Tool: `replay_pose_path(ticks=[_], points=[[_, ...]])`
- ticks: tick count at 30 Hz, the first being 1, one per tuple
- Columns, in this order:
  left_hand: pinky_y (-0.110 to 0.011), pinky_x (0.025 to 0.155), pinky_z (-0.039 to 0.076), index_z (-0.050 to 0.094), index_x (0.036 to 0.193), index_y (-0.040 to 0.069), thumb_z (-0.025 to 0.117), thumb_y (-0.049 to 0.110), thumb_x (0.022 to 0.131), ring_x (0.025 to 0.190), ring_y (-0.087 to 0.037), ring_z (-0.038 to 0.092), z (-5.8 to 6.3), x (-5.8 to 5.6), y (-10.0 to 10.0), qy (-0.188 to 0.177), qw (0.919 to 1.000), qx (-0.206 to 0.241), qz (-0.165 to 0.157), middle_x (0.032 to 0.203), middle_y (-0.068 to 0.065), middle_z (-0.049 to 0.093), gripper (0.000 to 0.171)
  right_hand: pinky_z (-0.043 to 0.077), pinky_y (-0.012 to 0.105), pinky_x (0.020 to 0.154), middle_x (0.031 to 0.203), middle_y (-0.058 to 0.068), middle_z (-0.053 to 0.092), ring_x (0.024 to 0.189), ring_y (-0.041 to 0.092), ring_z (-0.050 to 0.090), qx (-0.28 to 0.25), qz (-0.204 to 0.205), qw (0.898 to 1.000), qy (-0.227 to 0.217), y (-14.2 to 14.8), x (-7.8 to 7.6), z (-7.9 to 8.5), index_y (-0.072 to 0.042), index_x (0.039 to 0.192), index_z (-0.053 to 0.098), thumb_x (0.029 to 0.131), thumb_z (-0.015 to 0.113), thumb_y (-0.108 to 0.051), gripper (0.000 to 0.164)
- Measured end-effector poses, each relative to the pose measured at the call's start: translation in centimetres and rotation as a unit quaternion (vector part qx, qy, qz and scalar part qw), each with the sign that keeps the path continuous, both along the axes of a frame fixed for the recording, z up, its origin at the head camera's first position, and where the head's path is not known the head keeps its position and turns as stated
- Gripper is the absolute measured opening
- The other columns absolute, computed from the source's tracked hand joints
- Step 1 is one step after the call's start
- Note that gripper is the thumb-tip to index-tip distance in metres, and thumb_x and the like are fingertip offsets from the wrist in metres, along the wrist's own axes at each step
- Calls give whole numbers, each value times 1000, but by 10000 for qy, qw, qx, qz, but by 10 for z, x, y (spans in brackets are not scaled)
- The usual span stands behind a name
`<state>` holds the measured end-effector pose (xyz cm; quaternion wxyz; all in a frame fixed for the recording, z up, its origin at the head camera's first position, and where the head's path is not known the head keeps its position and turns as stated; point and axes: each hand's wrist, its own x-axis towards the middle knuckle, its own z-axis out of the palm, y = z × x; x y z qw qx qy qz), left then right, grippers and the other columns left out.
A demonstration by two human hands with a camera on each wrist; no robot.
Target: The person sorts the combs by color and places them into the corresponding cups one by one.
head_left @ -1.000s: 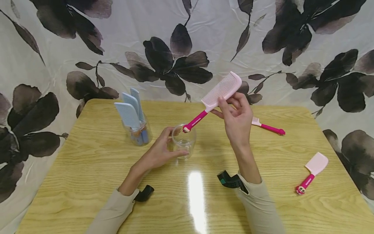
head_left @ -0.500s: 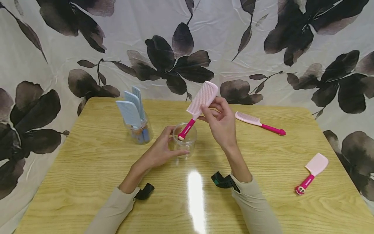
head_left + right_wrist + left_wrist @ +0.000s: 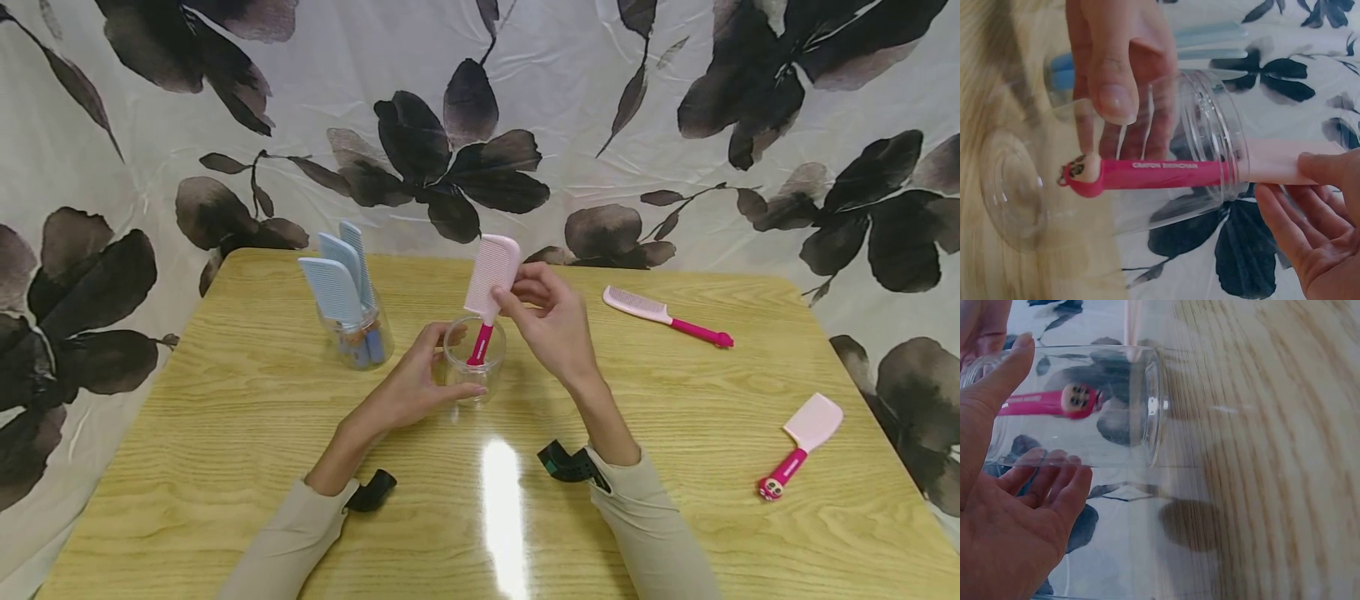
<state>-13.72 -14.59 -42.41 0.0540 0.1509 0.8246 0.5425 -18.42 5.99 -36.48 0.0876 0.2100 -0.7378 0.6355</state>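
My left hand (image 3: 408, 387) grips the side of a clear jar (image 3: 494, 358), thumb toward me and fingers round the far side. Between thumb and fingers, my right hand (image 3: 553, 327) pinches a pink comb (image 3: 491, 271) by its toothed head. The comb is nearly upright, head above the rim. Its magenta handle (image 3: 1160, 175) reaches down inside the jar, as the right wrist view shows. In the left wrist view, the character figure (image 3: 1077, 401) on the handle's end hangs above the jar's bottom.
To the left stands another clear jar (image 3: 384, 342) holding several blue combs (image 3: 333, 287). Another pink comb (image 3: 637, 305) lies at the back right of the wooden table (image 3: 225, 467). Nearer the right edge lies a wide pink comb (image 3: 813, 421) with a magenta handle. Floral cloth (image 3: 300, 75) hangs behind.
My right hand has moved left and down, tilting the comb more upright and lowering its handle from over the rim into the jar. My left hand stays on the jar.
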Motion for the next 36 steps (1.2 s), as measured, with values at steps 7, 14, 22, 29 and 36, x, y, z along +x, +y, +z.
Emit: replay_pose_path(ticks=[7,14,22,29,36], points=[[-57,118,35,39,144,0,89,19,83,143,-33,40,-1,0,0,-22,10000,37,-1,150,-18,42,81,63,30,76,102,16,74,91,24,73,307,136,9992,-194,-2,0,-2,2,112,67,94,77,-8,23],[-57,118,34,38,145,0,89,19,84,142,-33,41,-1,0,0,1,10000,53,-29,150,-19,41,82,62,31,83,105,15,73,97,24,73,509,253,9979,-321,-1,-2,-3,1,113,69,94,76,-11,23],[-56,118,35,38,145,1,89,19,84,142,-33,41,-1,0,0,4,10000,-8,-10,149,-17,41,82,61,34,87,107,13,74,100,22,72,763,391,9950,-518,0,-3,-4,-2,117,68,97,75,-15,25],[-57,116,36,36,147,0,89,18,83,139,-36,43,-2,0,-1,29,9999,99,-36,147,-19,42,85,57,35,96,110,9,72,105,19,69,896,490,9942,-351,8,-7,-6,-5,117,69,100,71,-20,23],[-54,117,37,26,155,3,88,13,84,143,-36,41,-2,-2,-1,176,9989,377,-218,154,-22,38,95,54,33,99,110,9,72,104,19,69,897,439,9948,-175,20,-11,-12,-4,117,69,101,69,-20,22]])
